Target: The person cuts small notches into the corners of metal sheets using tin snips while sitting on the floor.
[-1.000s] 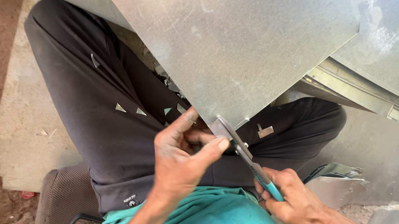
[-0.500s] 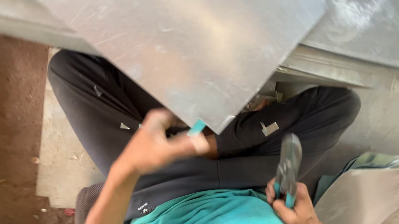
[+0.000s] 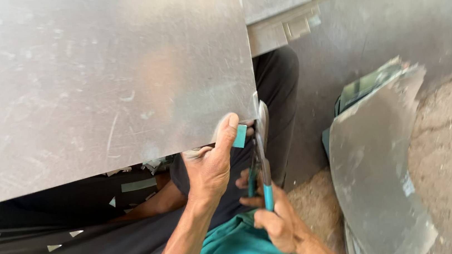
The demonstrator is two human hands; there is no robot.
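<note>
A large grey metal sheet (image 3: 92, 79) fills the upper left and rests over my lap. My left hand (image 3: 210, 165) grips its lower right corner, thumb on top, next to a small teal tag (image 3: 240, 136). My right hand (image 3: 274, 217) is shut on the teal handles of tin snips (image 3: 261, 157). The blades point up along the sheet's right edge at that corner. Whether the blades bite the metal is hidden by the thumb and the edge.
Small metal offcuts (image 3: 131, 186) lie on my black trousers (image 3: 81, 237). A curved piece of sheet metal (image 3: 378, 161) leans at the right on dusty ground. More flat metal strips (image 3: 287, 19) lie beyond the sheet.
The sheet has turned and now covers much more of the view. My right hand brought the snips up from beside my hip to the sheet's corner. My left hand stays at that corner.
</note>
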